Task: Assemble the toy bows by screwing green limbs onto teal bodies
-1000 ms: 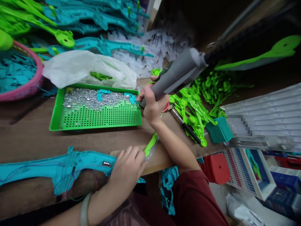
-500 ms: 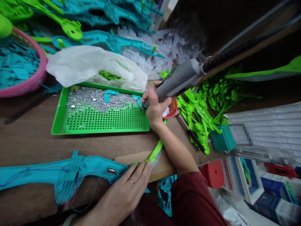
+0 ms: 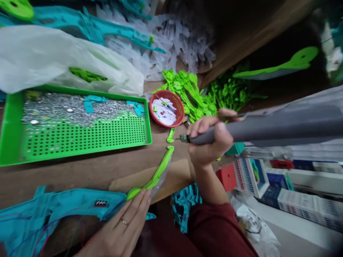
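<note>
My right hand [image 3: 207,142] is closed around a grey electric screwdriver [image 3: 268,128], held sideways with its thin bit pointing left over the bench. Whether a screw sits on the bit is too small to tell. A small green plastic piece [image 3: 170,135] lies just left of the bit. My left hand [image 3: 128,225] lies with fingers stretched out on the lower end of a long curved green plastic part [image 3: 158,173]. That part meets the end of a teal plastic gun-shaped shell [image 3: 66,203] with thin wires. Its junction and my thumb are hidden under the hand.
A green perforated tray [image 3: 88,139] of screws stands at left, a white plastic bag [image 3: 66,53] behind it. A red basket [image 3: 182,110] with white pieces sits beside the tray. Green parts [image 3: 187,89] pile up behind. Cardboard [image 3: 177,178] lies beneath the curved part.
My right hand has moved the screwdriver from the tray's right end rightward and toward me, swinging its bit clear of the screws. The view has shifted right; my left hand stays on the green part.
</note>
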{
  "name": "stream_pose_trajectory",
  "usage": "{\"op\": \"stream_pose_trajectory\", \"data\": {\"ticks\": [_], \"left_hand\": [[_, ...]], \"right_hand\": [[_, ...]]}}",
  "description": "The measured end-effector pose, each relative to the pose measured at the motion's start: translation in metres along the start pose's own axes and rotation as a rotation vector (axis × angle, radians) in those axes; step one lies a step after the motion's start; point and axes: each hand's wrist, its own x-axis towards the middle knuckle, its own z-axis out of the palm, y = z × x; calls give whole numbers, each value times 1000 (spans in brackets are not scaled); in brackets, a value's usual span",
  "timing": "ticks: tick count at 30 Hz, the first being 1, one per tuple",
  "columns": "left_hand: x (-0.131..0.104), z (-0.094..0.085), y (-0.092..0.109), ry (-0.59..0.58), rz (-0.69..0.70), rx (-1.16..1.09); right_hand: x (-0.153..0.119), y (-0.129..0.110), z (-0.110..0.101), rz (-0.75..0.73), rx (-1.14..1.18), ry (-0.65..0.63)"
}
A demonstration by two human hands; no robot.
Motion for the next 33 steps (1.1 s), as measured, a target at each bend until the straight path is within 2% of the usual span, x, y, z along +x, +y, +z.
{"op": "stream_pose_trajectory", "data": {"ticks": [3,5,8,14,16,21,22,24,27,28,30,33], "left_hand": [[2,-1,-1,-24,12,-14],[3,-2,-1,-34,13,-15],[3,-5,0,-44,0,-23],[2,-2,0,-10,-19,-28],[1,0,0,13,-24,-33],[0,3,0,26,-16,-37],[0,3,0,34,-22,-43],[1,4,-1,48,-33,-57],[3,5,-1,47,-36,-54],[3,6,-1,45,-44,-52],[2,7,-1,26,-83,-68],[0,6,-3,21,-123,-108]], "right_hand": [[-16,6,-35,22,-78,54],[-26,19,-46,49,-93,69],[-34,35,-50,101,-108,40],[-39,46,-50,149,-90,-2],[-39,52,-56,154,-29,-87],[-26,52,-71,207,118,-541],[-21,48,-68,202,134,-593],[-12,37,-52,125,165,-565],[-3,31,-4,-38,189,-332],[-2,36,13,-56,180,-274],[-2,53,45,-21,141,-262],[-5,88,69,45,88,-274]]}}
